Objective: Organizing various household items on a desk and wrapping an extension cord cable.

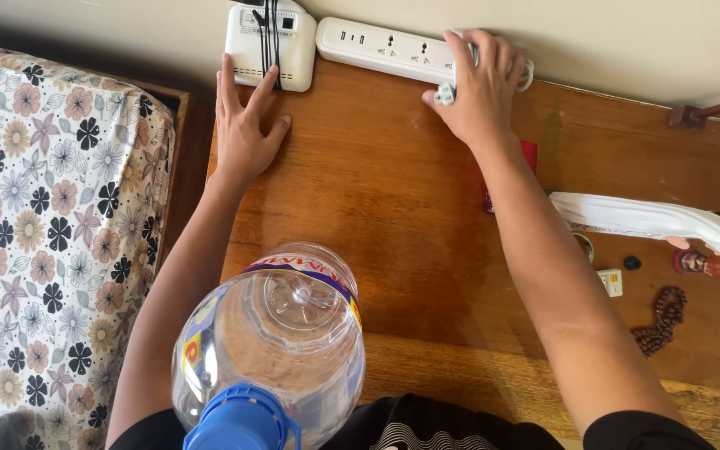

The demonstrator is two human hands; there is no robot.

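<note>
My left hand (246,125) lies flat on the wooden table (393,208), fingers spread, its fingertips touching the front of a white box-shaped device (247,40) with black cables on top. My right hand (478,82) is closed around a white plug (446,92) at the right end of a white power strip (381,48) that lies along the wall. A large clear water bottle (277,342) with a blue cap (239,421) stands close to my body between my arms.
A bed with a floral sheet (52,217) lies left of the table. On the right of the table are a white curved object (652,221), a small figurine (706,264), brown beads (660,321), a small white adapter (611,282) and a red item (528,154) behind my forearm.
</note>
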